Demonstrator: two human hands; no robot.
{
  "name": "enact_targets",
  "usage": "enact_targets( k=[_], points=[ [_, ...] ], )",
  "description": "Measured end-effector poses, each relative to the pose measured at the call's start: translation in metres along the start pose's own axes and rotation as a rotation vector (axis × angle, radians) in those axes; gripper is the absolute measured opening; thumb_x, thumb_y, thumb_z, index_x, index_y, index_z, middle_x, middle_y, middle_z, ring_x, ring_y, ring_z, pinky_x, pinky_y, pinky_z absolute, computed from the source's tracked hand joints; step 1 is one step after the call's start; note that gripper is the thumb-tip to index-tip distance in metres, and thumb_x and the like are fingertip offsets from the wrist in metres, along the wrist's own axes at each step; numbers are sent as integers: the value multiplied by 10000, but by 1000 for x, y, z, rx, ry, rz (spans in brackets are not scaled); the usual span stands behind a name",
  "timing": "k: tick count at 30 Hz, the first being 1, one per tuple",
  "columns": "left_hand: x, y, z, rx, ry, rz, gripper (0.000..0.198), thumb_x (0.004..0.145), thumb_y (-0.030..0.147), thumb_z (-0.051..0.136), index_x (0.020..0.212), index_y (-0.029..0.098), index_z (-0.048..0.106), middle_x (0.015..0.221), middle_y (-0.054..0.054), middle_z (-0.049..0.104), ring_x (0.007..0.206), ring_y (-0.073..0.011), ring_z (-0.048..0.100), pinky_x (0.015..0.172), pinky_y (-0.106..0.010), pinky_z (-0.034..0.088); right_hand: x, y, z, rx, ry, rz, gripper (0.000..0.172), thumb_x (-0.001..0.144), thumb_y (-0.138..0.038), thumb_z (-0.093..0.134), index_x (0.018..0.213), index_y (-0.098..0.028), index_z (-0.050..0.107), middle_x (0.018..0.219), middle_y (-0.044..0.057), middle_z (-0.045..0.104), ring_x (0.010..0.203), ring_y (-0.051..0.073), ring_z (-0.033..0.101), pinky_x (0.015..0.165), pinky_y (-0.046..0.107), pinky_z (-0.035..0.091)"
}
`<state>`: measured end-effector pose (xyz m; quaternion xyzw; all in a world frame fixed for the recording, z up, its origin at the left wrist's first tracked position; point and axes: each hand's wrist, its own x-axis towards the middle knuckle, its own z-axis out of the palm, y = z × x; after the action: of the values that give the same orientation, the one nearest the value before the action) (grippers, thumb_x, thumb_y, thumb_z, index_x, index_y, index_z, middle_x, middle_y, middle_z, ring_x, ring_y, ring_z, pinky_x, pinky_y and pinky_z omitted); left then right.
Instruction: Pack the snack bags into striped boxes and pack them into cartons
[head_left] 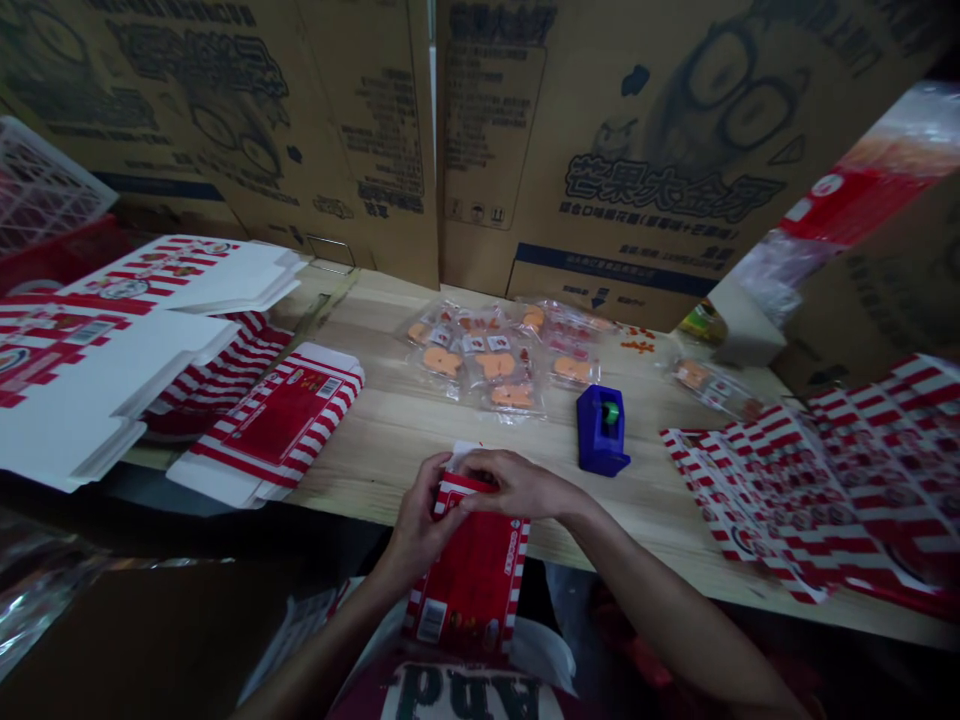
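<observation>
A red carton (476,570) with red-and-white striped edges and a barcode leans against my body at the table's front edge. Wrapped round its upper left side, my left hand (421,530) grips it, thumb on the front panel. At the carton's top end is my right hand (517,483), its fingers curled over the opening and its thumb pressed on the front. A white flap (466,447) sticks up behind the fingers. Whatever lies under my right fingertips is hidden.
Clear packets with orange shapes (495,365) lie mid-table, beside a blue tape dispenser (602,432). Flat striped cartons (289,420) and white-edged carton sheets (97,400) are stacked left. More striped cartons (817,490) stand right. Large cardboard boxes (637,150) wall the back.
</observation>
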<state>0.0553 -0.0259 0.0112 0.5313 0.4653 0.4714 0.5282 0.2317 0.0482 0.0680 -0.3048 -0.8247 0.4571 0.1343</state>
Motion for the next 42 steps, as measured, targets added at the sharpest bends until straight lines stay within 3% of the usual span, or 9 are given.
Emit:
enact_targets(
  k=[8,13,15,20,25,30,34,39,42],
  points=[
    [4,-9,-14,-175,-52,-68,436,767,269,740,1138,208,520,976,-28,669,835,-163,640,746,-263,508,-11,-12,2,225,88,-24,405,842,-338,673,1222,-219,603,1041,37,698,902,178,657,772,273,501],
    [6,-10,-22,-231,-30,-106,327,734,269,771,966,190,555,816,12,624,720,-127,584,660,-225,475,-34,4,21,87,846,-37,76,848,-242,636,913,-205,648,1026,75,669,979,204,634,880,349,508],
    [7,-9,-23,-239,-2,-123,321,723,275,779,937,189,557,788,20,612,697,-120,571,642,-220,471,-43,18,35,173,1022,53,119,808,-263,688,882,-212,609,986,68,659,944,205,635,859,359,524],
    [12,-15,-22,-253,13,-129,350,694,275,800,936,189,561,818,14,618,723,-131,581,655,-235,488,-51,48,76,611,895,189,407,768,-337,733,1115,-244,541,1061,60,660,915,203,663,799,343,554],
    [10,-26,-22,-240,-15,-156,339,693,299,795,898,186,549,799,7,624,724,-147,593,669,-254,488,-50,53,100,609,911,210,395,795,-371,691,1144,-220,587,1148,73,598,985,208,620,835,316,520],
    [9,-22,-25,-123,-76,-140,256,765,345,730,817,179,543,764,15,600,700,-133,553,650,-237,451,-51,43,95,491,903,220,167,854,-370,621,850,-210,574,881,25,577,812,175,561,729,283,469],
    [12,-16,-24,-12,-8,-90,274,820,365,659,689,164,527,679,32,524,636,-105,488,597,-210,388,-48,37,89,414,931,168,242,869,-344,595,686,-206,517,797,16,545,759,166,523,697,283,428],
    [15,-8,-18,-157,153,-138,277,710,294,755,786,185,512,679,58,553,603,-94,513,577,-198,398,-41,34,87,656,1039,210,283,761,-302,701,970,-250,517,749,-34,555,663,152,540,624,269,441],
    [19,-1,-22,-307,50,-197,417,684,256,769,1034,205,549,823,24,647,730,-139,606,699,-259,470,-38,32,82,803,930,259,335,716,-310,726,1005,-232,577,733,-25,595,663,166,568,640,288,465]
  ],
)
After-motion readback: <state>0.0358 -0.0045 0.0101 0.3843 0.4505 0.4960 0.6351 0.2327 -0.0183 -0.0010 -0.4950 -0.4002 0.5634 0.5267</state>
